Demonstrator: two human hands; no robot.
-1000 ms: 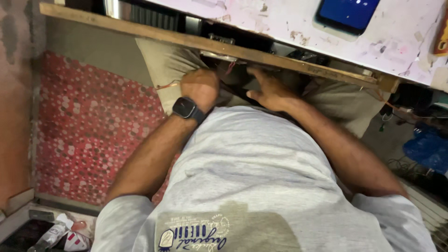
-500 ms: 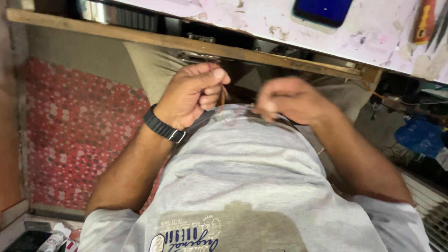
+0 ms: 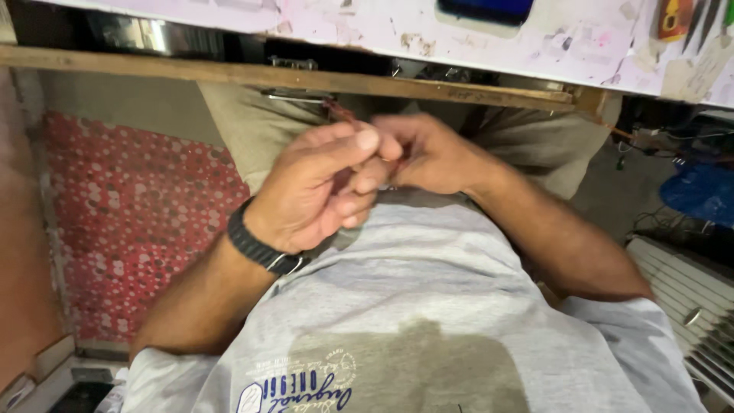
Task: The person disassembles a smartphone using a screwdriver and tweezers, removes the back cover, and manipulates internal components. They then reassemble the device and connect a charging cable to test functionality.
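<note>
My left hand, with a black watch on its wrist, is raised in front of my grey T-shirt, fingers pinched together. My right hand meets it fingertip to fingertip, its fingers curled. A thin reddish wire pokes out above the pinch, and the hands cover the rest of it. Both hands hover over my lap, just below the wooden table edge.
A white, stained tabletop runs across the top with a dark phone on it and tools at the right. A red patterned mat covers the floor at left. Cables, a blue object and a white grille are at right.
Both hands have come up from the lap and moved together until their fingertips meet. The view has shifted slightly toward them.
</note>
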